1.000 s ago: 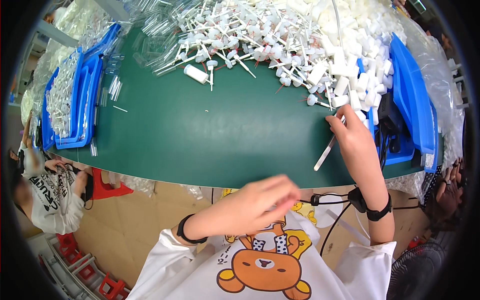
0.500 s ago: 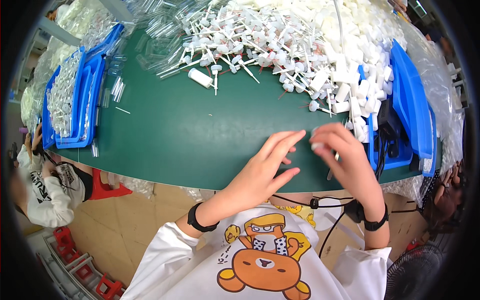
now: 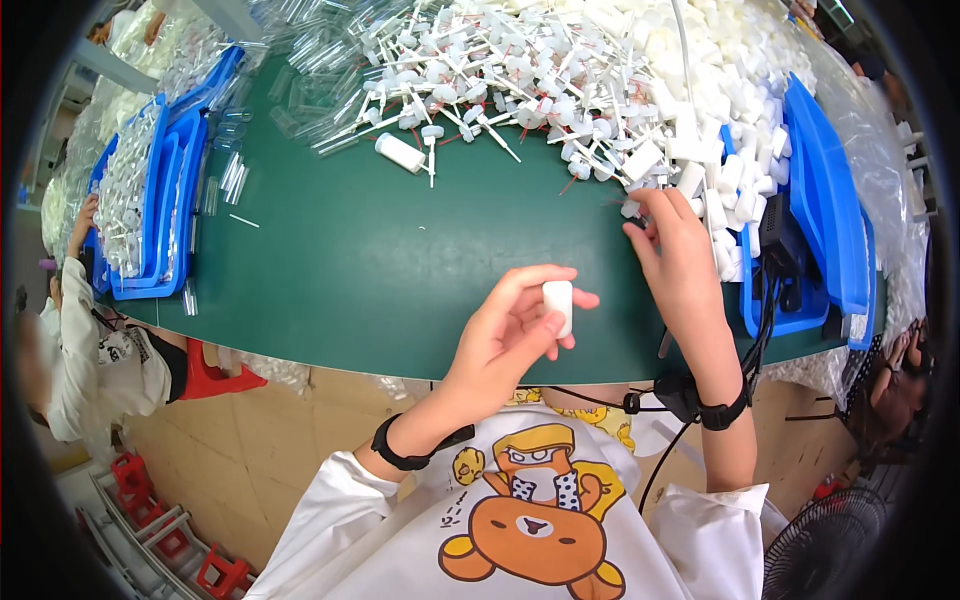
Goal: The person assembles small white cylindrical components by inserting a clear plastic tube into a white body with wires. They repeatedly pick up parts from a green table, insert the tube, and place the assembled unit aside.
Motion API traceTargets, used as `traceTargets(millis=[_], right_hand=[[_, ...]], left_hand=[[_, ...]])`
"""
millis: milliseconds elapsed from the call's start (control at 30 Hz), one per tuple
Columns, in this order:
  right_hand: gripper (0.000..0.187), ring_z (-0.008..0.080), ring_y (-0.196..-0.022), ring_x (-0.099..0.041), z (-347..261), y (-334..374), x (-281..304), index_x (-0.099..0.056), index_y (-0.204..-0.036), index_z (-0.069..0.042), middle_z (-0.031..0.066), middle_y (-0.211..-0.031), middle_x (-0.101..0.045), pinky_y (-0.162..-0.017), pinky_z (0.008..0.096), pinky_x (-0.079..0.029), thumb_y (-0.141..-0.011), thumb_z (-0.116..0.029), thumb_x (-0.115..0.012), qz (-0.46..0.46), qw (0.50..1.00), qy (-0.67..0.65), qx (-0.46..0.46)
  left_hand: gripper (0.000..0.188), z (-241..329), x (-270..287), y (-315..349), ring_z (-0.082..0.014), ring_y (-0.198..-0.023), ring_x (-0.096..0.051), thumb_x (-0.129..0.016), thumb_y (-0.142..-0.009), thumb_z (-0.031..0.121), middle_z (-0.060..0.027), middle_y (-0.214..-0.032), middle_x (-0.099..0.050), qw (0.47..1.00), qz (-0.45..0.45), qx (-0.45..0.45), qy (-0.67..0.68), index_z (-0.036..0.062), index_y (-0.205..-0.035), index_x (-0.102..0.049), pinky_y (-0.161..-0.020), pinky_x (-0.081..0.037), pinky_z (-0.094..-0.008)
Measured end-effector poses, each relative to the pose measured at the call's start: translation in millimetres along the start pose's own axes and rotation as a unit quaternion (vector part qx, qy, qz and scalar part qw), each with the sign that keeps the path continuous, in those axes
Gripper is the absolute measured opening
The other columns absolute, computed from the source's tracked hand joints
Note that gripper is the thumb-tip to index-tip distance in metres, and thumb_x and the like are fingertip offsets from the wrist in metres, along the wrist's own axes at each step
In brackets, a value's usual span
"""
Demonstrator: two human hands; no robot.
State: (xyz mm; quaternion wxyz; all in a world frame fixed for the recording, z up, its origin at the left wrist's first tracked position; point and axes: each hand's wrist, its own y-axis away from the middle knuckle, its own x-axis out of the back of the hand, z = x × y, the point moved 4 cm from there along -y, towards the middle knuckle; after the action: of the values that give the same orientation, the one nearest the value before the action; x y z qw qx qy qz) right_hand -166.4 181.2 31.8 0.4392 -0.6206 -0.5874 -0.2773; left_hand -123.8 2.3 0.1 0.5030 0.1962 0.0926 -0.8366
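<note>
My left hand (image 3: 505, 335), palm turned up above the near middle of the table, holds a small white plastic bottle (image 3: 558, 308) upright between thumb and fingers. My right hand (image 3: 675, 240) reaches to the edge of the pile at the right, where thumb and fingertips close around a pale cap with a thin stem (image 3: 630, 208); the fingers partly cover it. Beyond lies a heap of similar stemmed caps (image 3: 500, 70), some with thin red strands. White bottles (image 3: 740, 180) are heaped to the right of it.
One white bottle (image 3: 400, 153) lies apart on the green table (image 3: 330, 260). Clear tubes (image 3: 320, 90) are piled at the back left. Blue trays (image 3: 170, 215) stand left, more blue bins (image 3: 825, 210) right, with black cables. Another person's arm (image 3: 78, 240) reaches a left tray.
My right hand has moved away from the left hand, up to the stemmed caps. The left hand has turned palm up and now shows the white bottle in its grip.
</note>
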Motion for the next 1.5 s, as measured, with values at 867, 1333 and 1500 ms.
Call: traceTargets(millis=[867, 1333, 1500], right_hand=[[0.038, 0.0127, -0.083, -0.057, -46.8, 50.2, 33.0, -0.060, -0.109, 0.005, 0.0104, -0.101, -0.057, -0.068, 0.0231, -0.049, -0.073, 0.005, -0.070, -0.167, 0.772, -0.595, -0.148], [0.026, 0.0197, -0.080, -0.059, -55.8, 43.4, 22.2, -0.061, -0.098, -0.001, 0.0095, -0.095, -0.061, -0.069, 0.0287, -0.050, -0.073, -0.002, -0.070, -0.167, 0.924, -0.341, 0.048], [0.026, 0.0166, -0.074, -0.056, -44.9, 41.2, 17.0, -0.060, -0.096, 0.000, 0.0075, -0.087, -0.059, -0.069, 0.0265, -0.047, -0.072, -0.004, -0.071, -0.236, 0.893, -0.382, 0.025]], left_hand=[[0.031, 17.4, -1.5, 8.9, -0.0228, -0.096, -0.060, -0.045, -0.091, 0.004, -0.0184, -0.112, -0.056, 0.985, -0.035, 0.100, 0.140, -0.0010, -0.122, -0.042, -0.080, -0.052, -0.0343], [0.031, 13.2, 4.6, 9.3, -0.0164, -0.095, -0.062, -0.054, -0.089, 0.002, -0.0120, -0.105, -0.062, 0.982, -0.027, 0.176, 0.055, -0.0061, -0.119, -0.049, -0.080, -0.051, -0.0266], [0.029, 18.6, -1.8, 10.6, -0.0148, -0.091, -0.063, -0.053, -0.088, 0.001, -0.0123, -0.099, -0.065, 0.982, -0.057, 0.137, -0.118, -0.0059, -0.116, -0.052, -0.076, -0.051, -0.0256]])
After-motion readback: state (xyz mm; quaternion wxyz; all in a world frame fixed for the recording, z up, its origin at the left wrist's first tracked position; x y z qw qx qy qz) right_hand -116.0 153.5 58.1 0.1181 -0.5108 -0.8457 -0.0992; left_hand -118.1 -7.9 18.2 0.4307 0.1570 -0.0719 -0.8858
